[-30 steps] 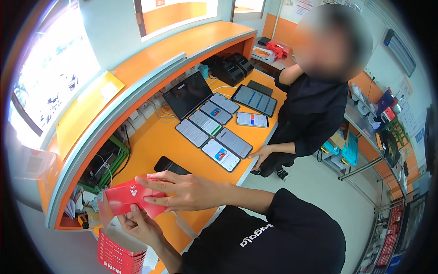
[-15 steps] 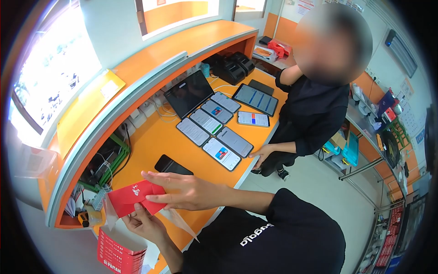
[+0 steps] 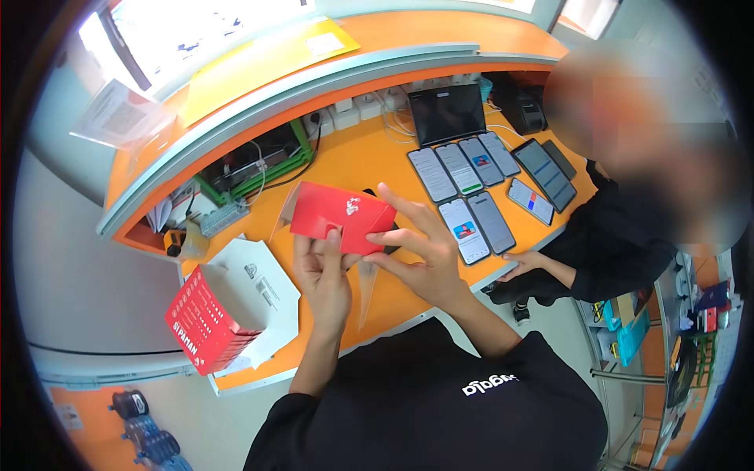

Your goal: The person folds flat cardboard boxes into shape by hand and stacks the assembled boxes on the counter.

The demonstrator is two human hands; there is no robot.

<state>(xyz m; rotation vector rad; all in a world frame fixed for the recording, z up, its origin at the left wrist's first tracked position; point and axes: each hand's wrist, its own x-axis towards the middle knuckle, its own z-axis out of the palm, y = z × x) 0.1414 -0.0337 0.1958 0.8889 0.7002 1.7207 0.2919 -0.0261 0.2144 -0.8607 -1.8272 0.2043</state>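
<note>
A red folded card sleeve (image 3: 326, 210) with a small white logo is held up in front of me. My left hand (image 3: 323, 275) grips its lower edge, the thumb pressed on the front face. At the right edge, my right hand (image 3: 428, 255) has its fingers around the corner, with some fingers spread. A pale, see-through sheet (image 3: 365, 294) hangs below the sleeve, and a brownish flap shows behind its left side. To the left of my hands lies a stack of red printed cartons (image 3: 206, 322) marked "SI PAMAN". Beside the stack is a white cardboard piece (image 3: 275, 286).
Several phones (image 3: 463, 231), a tablet (image 3: 542, 174) and a dark laptop-like screen (image 3: 448, 114) are on the orange desk (image 3: 345, 153). A dark phone lies partly hidden behind my right hand. Another person (image 3: 597, 267) stands at the right, a hand at the desk edge.
The view has swung, so the desk and phones sit farther right and the carton stack shows fully. Both hands still hold the red sleeve, with the right hand now at its right edge.
</note>
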